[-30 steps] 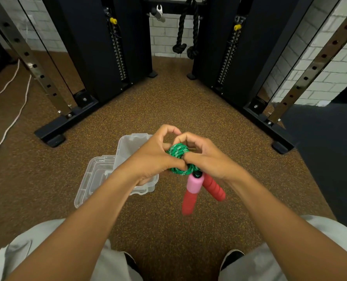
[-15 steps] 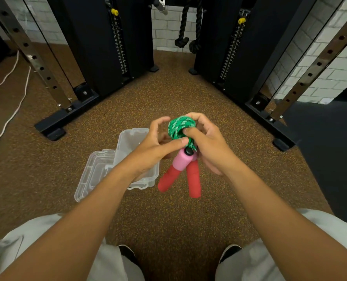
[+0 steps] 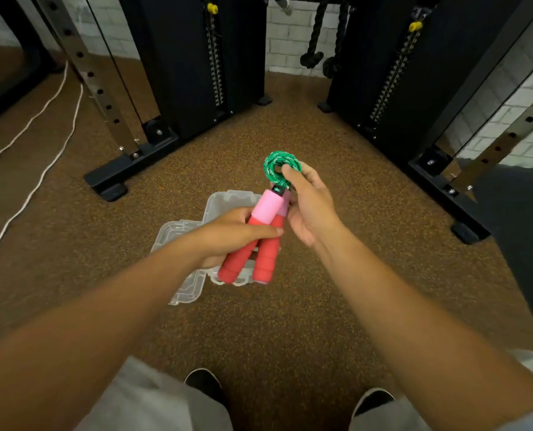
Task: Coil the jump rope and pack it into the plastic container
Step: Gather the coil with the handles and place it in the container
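Head view: looks down at two bare arms over a brown speckled floor [image 3: 290, 321].
Cut off: both shoes [image 3: 204, 384] at the bottom edge show only their toes; the grey trousers run out of the frame.
Left hand [image 3: 231, 236]: fingers wrapped tight around the two red and pink handles [image 3: 263, 241], thumb pressed across them. The fingertips are hidden behind the handles.
Right hand [image 3: 308, 206]: thumb and fingers pinch the green rope coil [image 3: 280, 166], just above the handles. Most of its fingers are hidden behind the coil.
Jump rope: held in the air in the middle of the frame, above the box, not in it.
Plastic container [image 3: 228, 202]: clear, open, on the floor under the hands. What is inside, I cannot tell; the hand and handles cover most of it.
Lid [image 3: 178, 241]: clear, lies open on the left of the box, partly under the left arm.
Far off: black gym machine [image 3: 190, 57] across the top; white cord [image 3: 41, 113] at upper left.
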`<state>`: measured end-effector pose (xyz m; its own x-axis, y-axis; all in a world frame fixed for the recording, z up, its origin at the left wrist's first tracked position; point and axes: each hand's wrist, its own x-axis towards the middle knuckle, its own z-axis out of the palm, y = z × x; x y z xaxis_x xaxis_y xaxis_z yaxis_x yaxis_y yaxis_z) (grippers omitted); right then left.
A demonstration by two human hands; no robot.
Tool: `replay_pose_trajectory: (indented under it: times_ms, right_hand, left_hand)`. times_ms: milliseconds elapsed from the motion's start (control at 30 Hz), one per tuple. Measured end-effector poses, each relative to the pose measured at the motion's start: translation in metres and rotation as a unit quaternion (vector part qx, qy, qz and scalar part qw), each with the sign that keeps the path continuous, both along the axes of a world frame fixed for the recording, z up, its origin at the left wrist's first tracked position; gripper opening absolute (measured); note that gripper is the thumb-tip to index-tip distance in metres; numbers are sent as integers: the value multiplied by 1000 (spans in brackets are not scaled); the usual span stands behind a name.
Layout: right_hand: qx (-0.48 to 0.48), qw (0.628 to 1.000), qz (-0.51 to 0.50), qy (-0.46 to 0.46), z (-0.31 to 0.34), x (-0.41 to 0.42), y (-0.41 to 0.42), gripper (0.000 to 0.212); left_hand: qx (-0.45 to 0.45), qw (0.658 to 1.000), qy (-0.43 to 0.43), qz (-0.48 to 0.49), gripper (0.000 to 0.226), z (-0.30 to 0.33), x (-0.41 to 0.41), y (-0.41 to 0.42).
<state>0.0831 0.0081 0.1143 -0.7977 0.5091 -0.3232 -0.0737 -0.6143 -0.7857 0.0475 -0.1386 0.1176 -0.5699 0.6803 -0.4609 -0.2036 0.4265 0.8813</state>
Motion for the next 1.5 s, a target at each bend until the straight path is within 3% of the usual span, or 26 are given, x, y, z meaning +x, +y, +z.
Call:
replay_pose_trajectory:
  times_ms: [167,300,400,500,767,900,1033,1100,1200,1400,1500]
  right_hand:
    - [-20,1000,17,7,-27,-47,-15,42]
    - [-5,1000,17,-9,-66,-86,-28,39]
    - [28,999,9,-40,-107,-112,-36,35]
    - [52,997,-2,-65,-145,-135,-37,37]
    - [98,993,-7,-65,-198,-192,-27,41]
    - [106,990,-12,-96,-235,-195,-27,35]
    - [21,987,-48,-155,-278,-185,-31,35]
    - [-4,982,-51,-183,-295,-183,-31,35]
    - [-5,974,-57,-219,-313,-188,-31,38]
    - [52,957,-25,-284,-329,-202,-31,30]
    - [90,943,7,-320,-336,-204,-33,27]
  left_hand:
    - [-45,998,-41,-14,42,-10,-63,-23]
    - [-19,995,-89,43,20,-60,-88,-34]
    - [-10,988,-118,100,24,-113,-98,-35]
    - [6,982,-135,129,14,-157,-109,-30]
    - [29,978,-149,146,25,-220,-163,-10]
    - [-45,978,-166,116,33,-238,-169,3]
    - [-140,964,-187,125,18,-263,-163,13]
    - [-173,961,-167,137,29,-276,-162,16]
    - [-221,962,-83,137,85,-285,-162,19]
    - [-235,963,81,101,58,-307,-155,13]
    - [-239,962,111,75,55,-318,-149,5]
